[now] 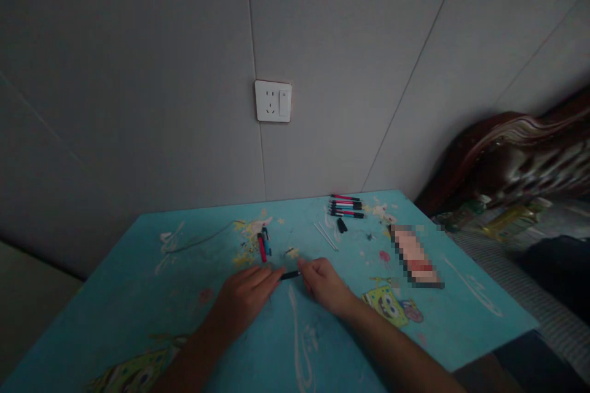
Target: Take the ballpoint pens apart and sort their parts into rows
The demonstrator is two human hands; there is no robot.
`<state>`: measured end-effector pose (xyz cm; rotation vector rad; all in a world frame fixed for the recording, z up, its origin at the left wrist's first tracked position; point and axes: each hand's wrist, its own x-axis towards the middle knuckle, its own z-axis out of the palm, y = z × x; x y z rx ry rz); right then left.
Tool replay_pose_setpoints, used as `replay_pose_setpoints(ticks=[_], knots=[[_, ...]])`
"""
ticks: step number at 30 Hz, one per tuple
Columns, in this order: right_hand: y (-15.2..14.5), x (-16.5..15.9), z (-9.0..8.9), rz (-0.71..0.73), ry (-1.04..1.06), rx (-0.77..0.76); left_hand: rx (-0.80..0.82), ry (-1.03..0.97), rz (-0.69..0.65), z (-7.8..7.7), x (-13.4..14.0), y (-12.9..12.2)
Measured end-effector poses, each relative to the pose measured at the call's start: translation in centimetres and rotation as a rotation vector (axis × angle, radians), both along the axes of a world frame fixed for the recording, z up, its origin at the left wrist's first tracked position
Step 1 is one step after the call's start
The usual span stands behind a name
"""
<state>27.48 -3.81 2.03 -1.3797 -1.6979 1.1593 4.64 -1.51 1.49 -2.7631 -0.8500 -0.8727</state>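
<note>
A black pen [289, 275] lies level between my two hands, just above or on the blue table top. My left hand [246, 295] is closed on its left end, and the fingers hide that end. The right end is pinched by my right hand [322, 282], thumb and fingers together. Just beyond my left hand lie a red pen piece [262, 248] and a blue pen piece [267, 242], side by side. Farther off are thin white sticks [326, 237], which look like pen refills, and small black parts [342, 225].
Several red, blue and black pens [346, 205] lie in a row near the wall. On the right is a blurred-out flat object [417, 258] with a dark edge. The blue table [152, 270] has printed cartoon figures. Bottles [511, 220] stand or lie beyond its right edge.
</note>
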Motion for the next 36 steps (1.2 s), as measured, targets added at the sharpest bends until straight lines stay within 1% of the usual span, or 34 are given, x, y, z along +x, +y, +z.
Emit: replay_pose_setpoints(ticks=[1, 4, 5, 7, 10, 12, 14, 15, 17, 19, 20, 21, 22, 25, 26, 27, 29, 31, 33, 34, 36], knots=[[0.0, 0.1, 0.2, -0.003, -0.030, 0.060, -0.006, -0.012, 0.001, 0.0, 0.0, 0.0], [-0.1, 0.8, 1.2, 0.015, -0.183, 0.342, -0.056, -0.044, 0.001, -0.3, -0.1, 0.1], [-0.1, 1.1, 1.6, 0.033, -0.222, 0.409, -0.081, -0.053, 0.000, -0.4, -0.1, 0.2], [-0.1, 1.5, 2.3, 0.088, -0.270, 0.483, -0.127, -0.061, -0.004, -0.6, -0.3, 0.3], [-0.3, 1.7, 2.7, 0.175, -0.321, 0.539, -0.144, -0.069, -0.030, -0.5, -0.4, 0.3], [-0.5, 1.4, 2.5, 0.167, -0.316, 0.520, -0.125, -0.083, -0.043, -0.2, -0.3, 0.1], [-0.7, 1.1, 2.1, 0.115, -0.257, 0.425, -0.086, -0.089, -0.048, 0.3, -0.2, -0.1], [-0.7, 0.9, 1.8, 0.089, -0.202, 0.352, -0.060, -0.085, -0.048, 0.5, -0.1, -0.2], [-0.7, 0.6, 1.2, 0.074, -0.058, 0.160, -0.019, -0.068, -0.044, 0.8, 0.0, -0.3], [-0.6, 0.4, 0.9, 0.105, 0.064, -0.030, -0.016, -0.043, -0.038, 0.8, 0.0, -0.4], [-0.5, 0.4, 0.9, 0.118, 0.092, -0.083, -0.027, -0.034, -0.035, 0.8, 0.1, -0.4], [-0.5, 0.5, 0.9, 0.117, 0.087, -0.084, -0.043, -0.030, -0.032, 0.7, 0.1, -0.4], [-0.5, 0.5, 1.1, 0.101, 0.050, -0.026, -0.061, -0.030, -0.029, 0.5, 0.2, -0.3], [-0.7, 0.7, 1.9, 0.070, -0.137, 0.296, -0.105, -0.044, -0.025, 0.3, 0.3, -0.3], [-0.8, 0.7, 2.1, 0.082, -0.182, 0.368, -0.113, -0.044, -0.026, 0.3, 0.3, -0.3], [-0.8, 0.6, 2.2, 0.093, -0.204, 0.401, -0.113, -0.043, -0.026, 0.3, 0.3, -0.4], [-0.9, 0.4, 2.0, 0.091, -0.178, 0.359, -0.099, -0.030, -0.023, 0.3, 0.2, -0.5], [-0.8, 0.2, 1.6, 0.059, -0.098, 0.244, -0.083, -0.026, -0.024, 0.3, 0.3, -0.6], [-0.7, 0.0, 1.2, 0.016, -0.016, 0.149, -0.088, -0.066, -0.029, 0.2, 0.5, -0.7], [-0.6, 0.0, 1.2, -0.008, 0.011, 0.134, -0.114, -0.105, -0.036, 0.2, 0.6, -0.7], [-0.4, 0.2, 1.4, -0.065, 0.039, 0.162, -0.214, -0.206, -0.053, 0.3, 0.8, -0.8]])
